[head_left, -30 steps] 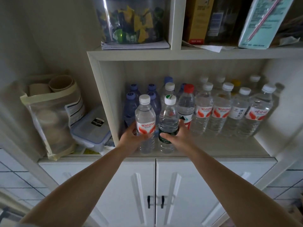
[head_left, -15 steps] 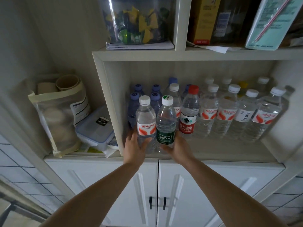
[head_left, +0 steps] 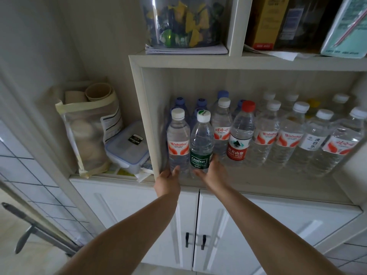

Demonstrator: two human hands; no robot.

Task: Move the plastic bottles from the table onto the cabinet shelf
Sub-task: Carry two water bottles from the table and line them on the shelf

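Our left hand (head_left: 167,180) and right hand (head_left: 213,172), fingers loosely spread, touch two bottles (head_left: 178,142) (head_left: 201,147) at the shelf's (head_left: 258,185) front left corner.

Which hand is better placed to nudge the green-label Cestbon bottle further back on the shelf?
Right, probably. The right hand already touches the Cestbon bottle at its base; the left hand sits at the Wahaha bottle.

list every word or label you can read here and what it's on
"Wahaha": red-and-white label of the front-left bottle
"Cestbon": green label of the bottle beside it
"农夫山泉": red label of the red-capped bottle
"凉白水": white label, bottle further right
Small print under these brands and the sticker on the plastic box: too blurred to read
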